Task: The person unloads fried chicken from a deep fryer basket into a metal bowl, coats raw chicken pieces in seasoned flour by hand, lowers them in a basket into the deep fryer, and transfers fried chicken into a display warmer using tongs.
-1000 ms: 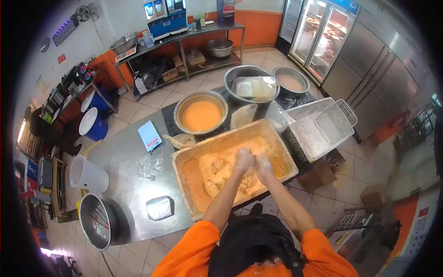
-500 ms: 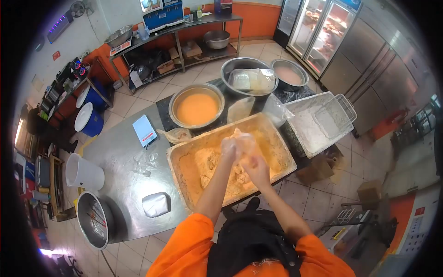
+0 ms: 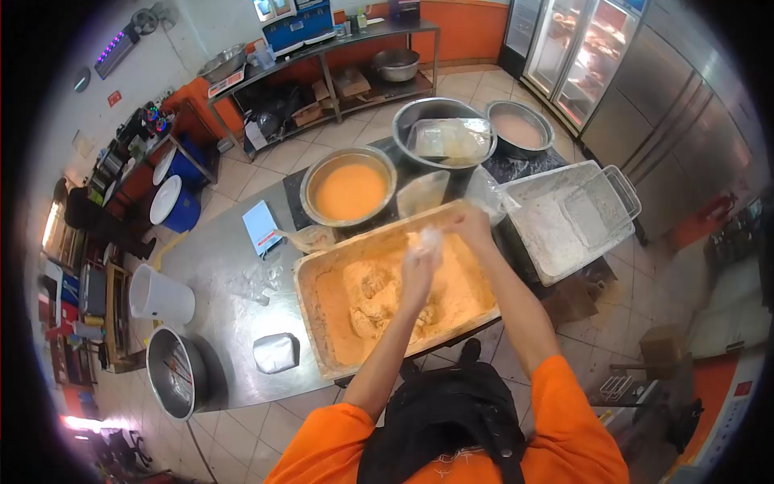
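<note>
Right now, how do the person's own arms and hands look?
Orange sleeves end around the elbows, with the forearms uncovered. The left hand shows something pale and translucent, possibly a thin glove; blur hides whether the right hand wears one. No watch shows.

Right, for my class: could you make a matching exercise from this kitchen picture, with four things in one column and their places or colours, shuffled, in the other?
Things
1. Nearer barrel
2. Wire basket
3. Silvery packet
4. Left hand

Places or colours
A. Lying on the metal table
B. Over the tray of orange powder
C. Blue, with a white lid
D. In the tub of white powder

Right pairs: 1-C, 2-D, 3-A, 4-B
</note>
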`<state>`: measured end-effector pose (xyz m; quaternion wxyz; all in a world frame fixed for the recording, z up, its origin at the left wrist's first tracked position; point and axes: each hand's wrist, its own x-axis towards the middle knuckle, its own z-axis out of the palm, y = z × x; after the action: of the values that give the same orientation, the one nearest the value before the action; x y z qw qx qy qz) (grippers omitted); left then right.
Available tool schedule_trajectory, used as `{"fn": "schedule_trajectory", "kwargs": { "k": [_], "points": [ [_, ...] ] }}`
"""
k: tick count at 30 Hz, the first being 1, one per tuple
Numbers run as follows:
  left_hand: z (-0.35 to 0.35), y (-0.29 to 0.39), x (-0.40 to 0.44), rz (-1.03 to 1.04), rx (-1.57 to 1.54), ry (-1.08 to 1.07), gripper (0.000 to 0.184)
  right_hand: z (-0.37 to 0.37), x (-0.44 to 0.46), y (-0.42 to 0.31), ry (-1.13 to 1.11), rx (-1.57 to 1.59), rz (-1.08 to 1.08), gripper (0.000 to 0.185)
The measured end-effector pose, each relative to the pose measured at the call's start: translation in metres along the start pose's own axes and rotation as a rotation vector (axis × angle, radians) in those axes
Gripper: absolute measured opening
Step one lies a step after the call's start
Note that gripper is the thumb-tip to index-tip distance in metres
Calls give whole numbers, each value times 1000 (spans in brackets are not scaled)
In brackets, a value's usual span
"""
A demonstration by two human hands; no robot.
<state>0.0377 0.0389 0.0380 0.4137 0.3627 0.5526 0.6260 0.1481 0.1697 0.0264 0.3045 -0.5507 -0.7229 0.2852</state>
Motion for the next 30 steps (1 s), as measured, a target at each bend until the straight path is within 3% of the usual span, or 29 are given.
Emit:
{"fn": "schedule_trajectory", "kwargs": {
  "k": [3, 7, 8, 9, 13, 15, 16, 19, 20, 21, 24, 27, 28, 30],
  "points": [
    [-20, -10, 6, -96, -180, 58, 32, -43, 16, 0, -169, -129, 43, 17],
    [11, -3, 9, -248, -334, 61, 27, -52, -42, -49, -395, 240, -225, 32],
    [27, 8, 6, -395, -249, 151, 22, -36, -50, -36, -268, 163, -365, 29],
    [40, 15, 6, -394, -229, 127, 22, -36, -52, -33, -140, 87, -491, 27],
    [91, 43, -1, -314, -414, -119, 26, -86, -36, 3, -228, 109, -234, 22],
    [121, 52, -2, -246, -360, -346, 38, -119, -27, 25, -94, 354, -248, 17],
    [134, 55, -4, -240, -301, -457, 53, -141, -23, 33, -1, 325, -313, 15],
    [173, 68, -13, -184, -69, -649, 50, -194, -25, 60, 79, 353, -221, 17],
    [190, 79, -15, -133, -130, -742, 51, -210, -28, 69, 106, 358, -191, 18],
    [197, 82, -14, -208, -64, -831, 50, -220, -30, 82, 151, 367, -164, 19],
    [214, 78, -16, -237, 187, -985, 48, -272, -45, 96, 58, 322, -47, 17],
    [238, 87, -23, -321, -79, -984, 53, -292, -62, 112, 47, 285, 56, 15],
    [242, 91, -20, -429, -25, -1029, 57, -296, -66, 119, 44, 269, 88, 15],
    [249, 85, -22, -428, -10, -1012, 53, -306, -72, 133, 33, 279, 88, 14]
  ]
}}
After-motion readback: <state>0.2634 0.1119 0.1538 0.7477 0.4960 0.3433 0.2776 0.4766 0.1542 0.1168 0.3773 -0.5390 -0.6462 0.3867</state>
